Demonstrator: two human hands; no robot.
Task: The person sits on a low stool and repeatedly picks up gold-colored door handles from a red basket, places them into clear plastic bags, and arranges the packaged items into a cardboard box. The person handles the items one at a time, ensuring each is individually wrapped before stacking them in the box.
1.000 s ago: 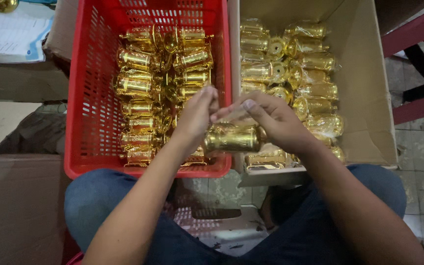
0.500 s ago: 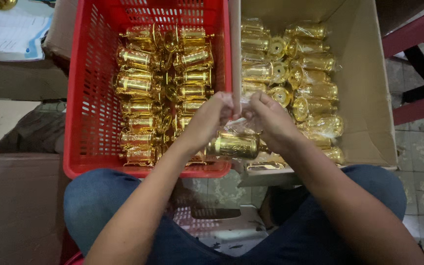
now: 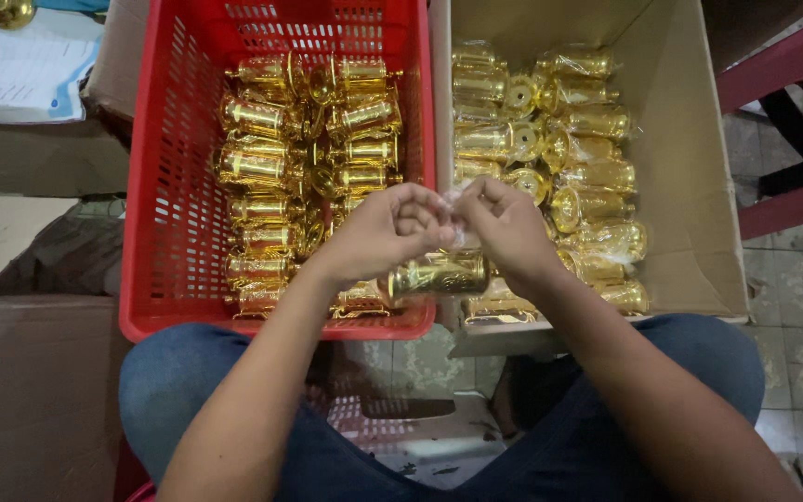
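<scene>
The person's 2 hands, left hand [image 3: 388, 232] and right hand [image 3: 504, 228], cover the clear plastic wrap [image 3: 462, 237] pinched between them at frame centre, while the shiny gold cup-shaped piece [image 3: 439, 276] below shows only partly, its ends hidden.

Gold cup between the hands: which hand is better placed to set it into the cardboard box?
Probably the right hand. It sits over the cardboard box, while the left hand hangs over the red crate. Both pinch clear wrap above the gold cup.
</scene>
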